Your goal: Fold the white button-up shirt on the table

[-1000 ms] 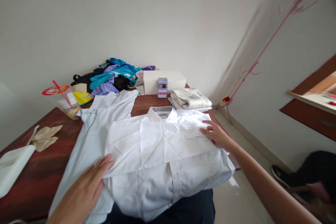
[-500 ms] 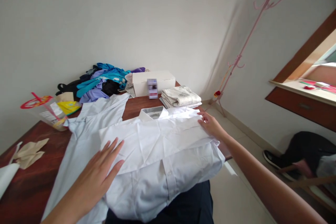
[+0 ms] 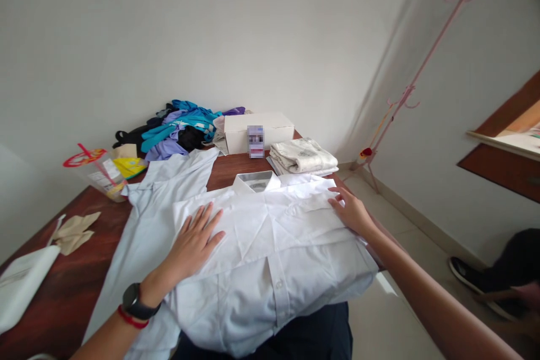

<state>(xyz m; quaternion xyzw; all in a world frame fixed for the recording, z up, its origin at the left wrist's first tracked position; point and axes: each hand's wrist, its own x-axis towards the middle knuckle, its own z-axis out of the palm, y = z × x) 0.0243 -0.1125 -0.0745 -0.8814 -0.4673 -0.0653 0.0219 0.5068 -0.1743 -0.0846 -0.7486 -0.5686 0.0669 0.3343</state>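
Observation:
A white collared shirt [image 3: 253, 230] lies partly folded in front of me, its collar towards the wall and its buttoned lower part hanging over the near table edge. My left hand [image 3: 197, 241] rests flat on its left side with the fingers spread. At the shirt's upper right edge is my right hand [image 3: 350, 211], fingers bent and apart, touching the cloth. Under and left of this shirt, a pale blue-grey garment [image 3: 154, 208] is spread on the wooden table [image 3: 95, 259].
Folded white clothes [image 3: 301, 156] lie behind the shirt, near a white box [image 3: 276, 129] and a small purple box [image 3: 255, 143]. Back left are piled clothes [image 3: 181, 126], a plastic cup [image 3: 99, 177] and brown paper [image 3: 78, 232]. A pink coat stand [image 3: 434, 53] stands right.
The view has shifted left. My left hand has moved up and inward onto the shirt and now lies flatter. My right hand stays at the upper right edge.

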